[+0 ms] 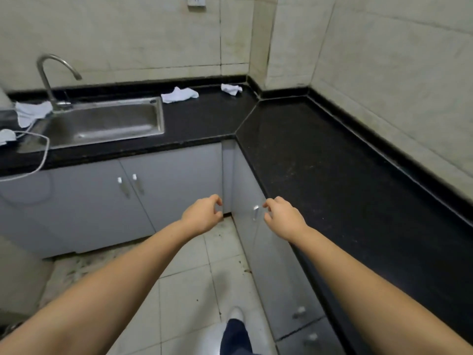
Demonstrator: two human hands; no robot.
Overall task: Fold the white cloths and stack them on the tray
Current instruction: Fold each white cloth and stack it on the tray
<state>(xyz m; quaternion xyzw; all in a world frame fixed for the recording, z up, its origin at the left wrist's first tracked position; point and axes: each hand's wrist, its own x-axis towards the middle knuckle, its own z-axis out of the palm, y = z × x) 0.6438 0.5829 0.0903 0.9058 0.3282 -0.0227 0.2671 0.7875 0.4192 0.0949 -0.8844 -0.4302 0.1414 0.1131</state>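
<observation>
A black L-shaped countertop (320,160) fills the corner of the kitchen, under pale tiled walls (384,60). Grey cabinets (166,180) stand below it, and the floor (194,278) is made of light tiles with some dirt near the cabinet base. A steel sink (107,124) is set in the left part of the counter, with a curved faucet (51,78) behind it.

The person stands in front of the corner with both bare arms stretched forward at cabinet height. The left hand (202,216) and the right hand (282,217) are near each other but apart. Each hand holds nothing; the fingers are curled loosely with the thumb close to the fingertips, not closed.

The white cloths are all crumpled and unfolded, far from the hands. One cloth (179,94) lies on the counter just behind the right end of the sink. A smaller cloth (231,88) lies near the back corner. Another cloth (32,112) lies at the left of the faucet, and one more cloth (6,135) shows at the left edge of the view. A white cable (38,155) hangs over the counter edge there. I cannot see a tray.
</observation>
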